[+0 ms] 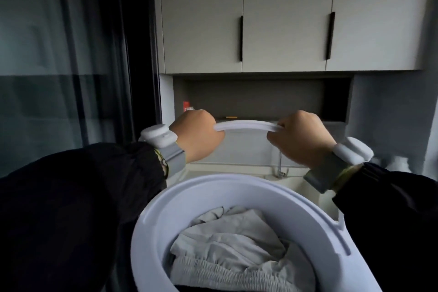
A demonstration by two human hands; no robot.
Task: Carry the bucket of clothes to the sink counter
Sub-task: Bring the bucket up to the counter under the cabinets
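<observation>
A white plastic bucket (213, 199) hangs low in the middle of the view, filled with crumpled light grey clothes (232, 244). Its white handle (248, 124) arches above it. My left hand (196, 136) is closed around the handle's left end and my right hand (301, 137) around its right end. Both wrists wear grey bands with white pods, and both arms are in black sleeves. Behind the bucket lies the pale sink counter (296, 184) with a faucet (279, 166).
Grey wall cabinets (284, 19) with black vertical handles hang above a dark open niche. A glass sliding door (59, 66) with a dark frame fills the left side. A white bottle (400, 163) stands at the right by the wall.
</observation>
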